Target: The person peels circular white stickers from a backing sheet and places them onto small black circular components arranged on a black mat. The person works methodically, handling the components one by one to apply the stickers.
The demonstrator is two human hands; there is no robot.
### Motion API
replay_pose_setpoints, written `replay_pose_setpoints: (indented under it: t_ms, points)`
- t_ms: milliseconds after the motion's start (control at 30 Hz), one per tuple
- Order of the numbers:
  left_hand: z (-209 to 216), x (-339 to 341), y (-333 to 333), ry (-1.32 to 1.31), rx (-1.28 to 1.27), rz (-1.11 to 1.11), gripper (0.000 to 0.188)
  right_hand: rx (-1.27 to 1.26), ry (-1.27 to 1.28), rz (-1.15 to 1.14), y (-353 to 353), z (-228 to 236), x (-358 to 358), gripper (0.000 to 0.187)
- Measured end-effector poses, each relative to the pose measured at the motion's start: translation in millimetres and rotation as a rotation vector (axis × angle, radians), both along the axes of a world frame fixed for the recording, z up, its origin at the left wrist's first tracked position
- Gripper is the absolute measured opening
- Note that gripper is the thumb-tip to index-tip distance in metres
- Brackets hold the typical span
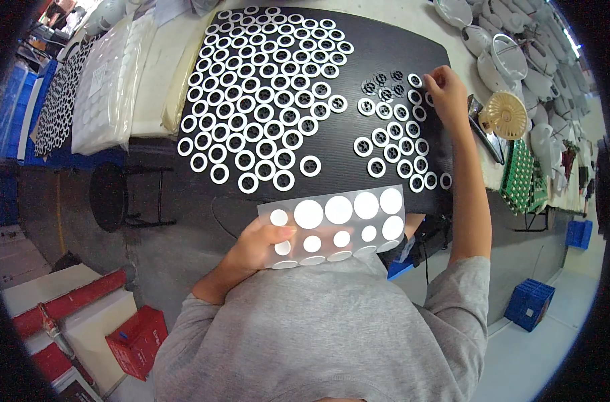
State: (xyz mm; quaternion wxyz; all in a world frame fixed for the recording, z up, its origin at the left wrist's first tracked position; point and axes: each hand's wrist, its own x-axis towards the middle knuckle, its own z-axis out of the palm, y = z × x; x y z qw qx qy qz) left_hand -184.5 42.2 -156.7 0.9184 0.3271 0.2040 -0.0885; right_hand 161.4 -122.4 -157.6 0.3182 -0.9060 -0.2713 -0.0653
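My left hand (257, 242) grips the left end of a clear backing sheet (335, 224) that carries white round stickers in two sizes, held near my chest. My right hand (446, 90) reaches to the far right of a black mat (385, 50), its fingertips pinched at a small black disc with a white ring (415, 81). Below that hand lies a group of ringed black discs (399, 151); a few bare black discs (382, 84) lie to its left. A much larger field of ringed discs (265, 94) covers the mat's left half.
White plastic housings (506, 47) are piled at the back right, with a beige round grille (505, 115) and a green tray (519, 177) beside the mat. Bagged white pads (107, 87) lie left. A black stool (110, 194), red boxes (137, 338) and blue crates (529, 305) stand on the floor.
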Motion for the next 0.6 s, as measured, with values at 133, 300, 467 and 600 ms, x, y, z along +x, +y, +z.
replay_pose_setpoints:
  t_ms: [133,300,467,600]
  points:
    - [-28.6,-3.0,-4.0,-0.043,-0.167,0.12,0.046,0.229,0.03,0.385,2.9,48.2,-82.2,0.013]
    - [-17.9,5.2,-4.5,-0.126,-0.291,0.144,0.055,0.178,0.04,0.678,-22.4,81.8,-170.2,0.027]
    - [-5.0,9.6,-5.0,-0.187,-0.408,0.183,0.057,0.319,0.085,0.528,-31.6,48.8,-199.9,0.042]
    - [-7.0,6.4,-4.4,-0.196,-0.445,0.131,0.059,0.395,0.027,0.591,-28.1,31.6,-210.0,0.047]
